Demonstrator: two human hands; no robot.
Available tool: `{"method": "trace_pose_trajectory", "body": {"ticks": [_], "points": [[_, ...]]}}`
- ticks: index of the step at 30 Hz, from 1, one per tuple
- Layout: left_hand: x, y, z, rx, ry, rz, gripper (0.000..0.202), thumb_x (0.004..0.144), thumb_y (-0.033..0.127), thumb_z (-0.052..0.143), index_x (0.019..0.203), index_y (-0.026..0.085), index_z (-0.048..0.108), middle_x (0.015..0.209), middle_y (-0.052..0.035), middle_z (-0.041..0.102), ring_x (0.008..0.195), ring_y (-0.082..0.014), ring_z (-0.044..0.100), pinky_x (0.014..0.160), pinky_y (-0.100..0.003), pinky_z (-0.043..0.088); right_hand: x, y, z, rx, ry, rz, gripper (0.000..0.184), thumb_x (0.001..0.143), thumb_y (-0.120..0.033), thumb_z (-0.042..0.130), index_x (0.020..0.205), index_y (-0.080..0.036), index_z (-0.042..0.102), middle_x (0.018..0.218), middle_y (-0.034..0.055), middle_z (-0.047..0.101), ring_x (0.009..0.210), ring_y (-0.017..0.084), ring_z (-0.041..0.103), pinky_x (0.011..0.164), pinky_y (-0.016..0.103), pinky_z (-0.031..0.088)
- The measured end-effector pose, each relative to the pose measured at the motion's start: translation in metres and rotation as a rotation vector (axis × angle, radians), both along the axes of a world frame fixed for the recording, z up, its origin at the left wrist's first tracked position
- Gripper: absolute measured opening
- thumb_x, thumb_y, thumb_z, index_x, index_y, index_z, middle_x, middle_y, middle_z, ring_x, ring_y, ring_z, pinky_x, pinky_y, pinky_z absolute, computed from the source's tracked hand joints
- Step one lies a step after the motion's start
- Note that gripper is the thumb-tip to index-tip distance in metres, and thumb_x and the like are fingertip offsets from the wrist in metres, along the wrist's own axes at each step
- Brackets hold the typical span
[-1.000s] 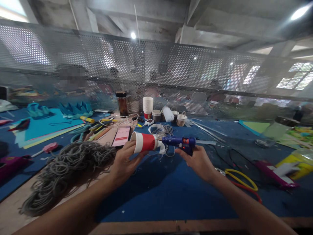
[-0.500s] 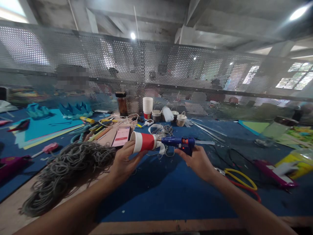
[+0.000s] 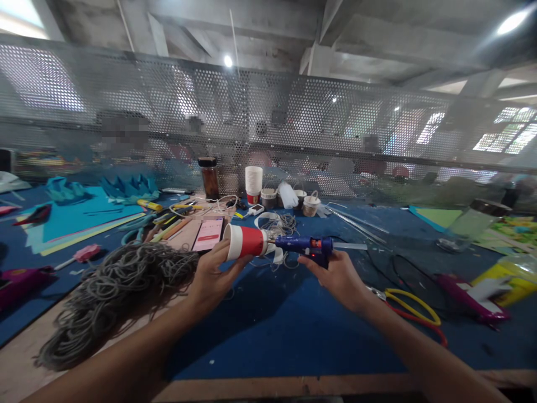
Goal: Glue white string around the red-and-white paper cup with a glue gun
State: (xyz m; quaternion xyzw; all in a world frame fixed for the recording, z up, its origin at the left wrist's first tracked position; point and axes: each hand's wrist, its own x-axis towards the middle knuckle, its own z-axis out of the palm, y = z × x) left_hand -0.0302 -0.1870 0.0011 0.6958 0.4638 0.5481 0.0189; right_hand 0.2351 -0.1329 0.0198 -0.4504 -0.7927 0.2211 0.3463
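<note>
A red and white paper cup point(image 3: 251, 242) lies on its side in the air, its open rim toward the left. My left hand point(image 3: 216, 274) grips it, some fingers reaching inside the mouth and the thumb along the underside. My right hand point(image 3: 338, 277) is closed around the handle of a blue glue gun point(image 3: 297, 243). A small red light glows on the gun, and a clear glue stick point(image 3: 351, 246) sticks out of its back. The gun's nozzle points left at the cup's base; whether they touch I cannot tell.
Grey cord point(image 3: 121, 291) is heaped at left beside a phone point(image 3: 208, 234). Behind stand stacked paper cups point(image 3: 253, 184), a dark-lidded jar point(image 3: 208, 179) and small cord-wrapped cups point(image 3: 311, 205). Yellow-handled pliers point(image 3: 413, 302) and a magenta glue gun point(image 3: 474, 299) lie right; perforated metal panels point(image 3: 293, 129) close off the back.
The glue gun and cup have shifted very slightly to the left. Both hands keep the same hold.
</note>
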Motion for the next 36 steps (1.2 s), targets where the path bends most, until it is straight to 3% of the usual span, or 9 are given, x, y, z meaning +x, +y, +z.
{"method": "trace_pose_trajectory", "body": {"ticks": [16,24,31,36], "points": [[0.000,-0.001,-0.001,-0.120,-0.123,0.015,0.025,0.086,0.032,0.069,0.106,0.018,0.076,0.100,-0.0055,0.078,0.091,-0.0230,0.072,0.088,-0.031,0.053,-0.003,-0.003,0.000,0.064,-0.038,0.020,0.035,0.089,-0.052,0.061,0.085,-0.020,0.074,0.061,0.0032,0.066,0.065,0.022,0.066,0.056,0.028,0.047],[0.000,-0.002,0.000,-0.165,-0.143,0.025,0.025,0.087,0.033,0.068,0.105,0.018,0.076,0.099,-0.0045,0.078,0.089,-0.0220,0.072,0.087,-0.032,0.055,-0.002,-0.001,-0.008,0.164,-0.068,0.014,0.035,0.090,-0.052,0.061,0.092,-0.019,0.074,0.081,0.0056,0.075,0.075,0.024,0.070,0.065,0.030,0.050],[0.000,-0.001,-0.002,-0.175,-0.189,0.049,0.025,0.086,0.035,0.069,0.103,0.018,0.077,0.096,-0.0051,0.079,0.087,-0.0217,0.072,0.085,-0.033,0.057,0.001,0.000,-0.017,0.263,-0.146,0.019,0.037,0.092,-0.055,0.057,0.098,-0.020,0.068,0.077,0.0046,0.073,0.069,0.023,0.070,0.061,0.029,0.047],[0.000,-0.001,-0.002,-0.194,-0.222,0.050,0.025,0.086,0.035,0.070,0.102,0.018,0.077,0.094,-0.0035,0.079,0.087,-0.0214,0.072,0.083,-0.032,0.057,0.001,-0.002,-0.013,0.307,-0.196,0.034,0.034,0.093,-0.054,0.055,0.092,-0.021,0.063,0.074,0.0031,0.070,0.062,0.019,0.066,0.056,0.025,0.042]]}}
